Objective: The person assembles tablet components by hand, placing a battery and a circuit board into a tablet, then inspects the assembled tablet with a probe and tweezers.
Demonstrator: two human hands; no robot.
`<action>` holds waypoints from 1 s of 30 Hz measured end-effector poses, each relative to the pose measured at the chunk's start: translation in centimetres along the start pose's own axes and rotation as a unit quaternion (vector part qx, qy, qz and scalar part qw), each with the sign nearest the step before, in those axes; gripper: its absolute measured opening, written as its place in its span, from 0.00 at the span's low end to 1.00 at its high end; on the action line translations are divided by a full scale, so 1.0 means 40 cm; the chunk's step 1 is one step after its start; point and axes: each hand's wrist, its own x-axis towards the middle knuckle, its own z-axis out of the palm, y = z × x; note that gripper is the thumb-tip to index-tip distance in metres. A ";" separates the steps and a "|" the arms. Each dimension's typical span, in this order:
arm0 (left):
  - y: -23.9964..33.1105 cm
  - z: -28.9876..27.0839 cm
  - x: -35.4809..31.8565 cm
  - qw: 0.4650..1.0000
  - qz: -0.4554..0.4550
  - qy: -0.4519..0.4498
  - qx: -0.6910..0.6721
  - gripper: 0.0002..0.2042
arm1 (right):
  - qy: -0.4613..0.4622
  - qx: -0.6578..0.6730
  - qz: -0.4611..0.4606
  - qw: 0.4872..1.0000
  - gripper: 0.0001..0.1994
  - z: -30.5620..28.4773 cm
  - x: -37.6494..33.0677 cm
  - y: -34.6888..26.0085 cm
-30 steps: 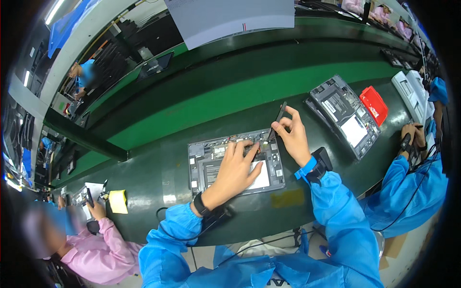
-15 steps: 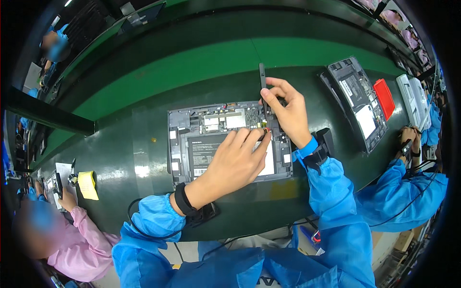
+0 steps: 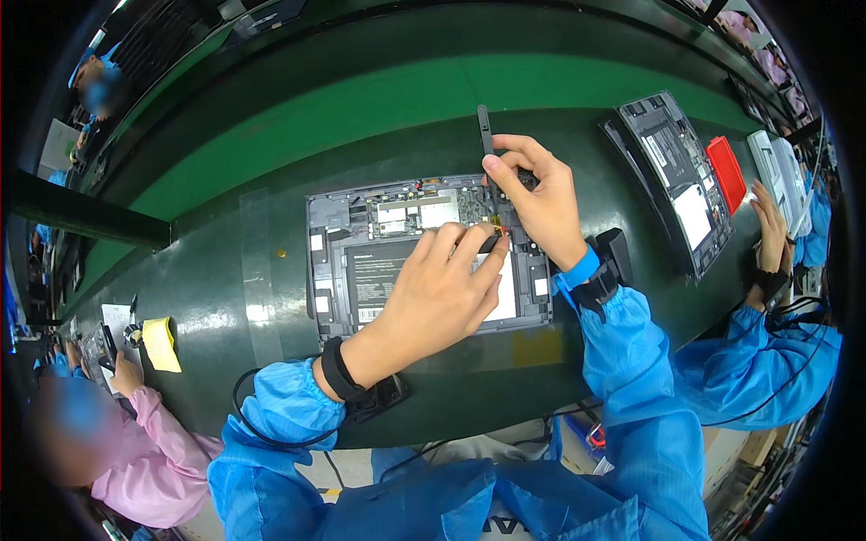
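Observation:
An opened laptop base (image 3: 336,213) lies on the dark green bench, its circuit board (image 3: 417,211) and black battery (image 3: 374,275) exposed. My right hand (image 3: 541,200) is closed around a slim black tool (image 3: 485,131), held nearly upright over the board's right part. The tool's lower end reaches down beside small red and yellow wires (image 3: 499,231); its tip is hard to make out. My left hand (image 3: 442,293) rests over the battery and the white pad next to it. Its thumb and index finger pinch a small black piece (image 3: 489,243) close to those wires.
At the right, another opened laptop (image 3: 675,176) stands beside a red tray (image 3: 725,173) and a white case (image 3: 774,180). A co-worker's hand (image 3: 769,230) is near them. A yellow note (image 3: 161,344) lies at left, near a person in pink (image 3: 162,460).
The view has shifted slightly. My hands stay at nearly the same spot on the laptop, and the black tool leans a little more left. The co-worker's hand at right has lifted and opened.

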 end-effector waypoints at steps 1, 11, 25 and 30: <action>-0.001 0.002 0.002 1.000 0.003 0.007 0.000 0.22 | 0.001 0.000 0.001 1.000 0.15 -0.001 -0.001 0.001; 0.009 -0.024 0.037 0.997 0.002 -0.021 0.074 0.19 | 0.102 0.100 0.001 0.990 0.12 -0.031 -0.002 -0.020; -0.243 -0.169 0.005 0.983 -0.072 -0.168 -0.026 0.19 | -0.271 0.208 0.164 0.925 0.13 -0.172 -0.018 -0.068; -0.108 -0.184 -0.040 0.993 -0.071 -0.041 0.079 0.18 | -0.266 0.027 0.039 0.963 0.13 -0.193 -0.026 -0.100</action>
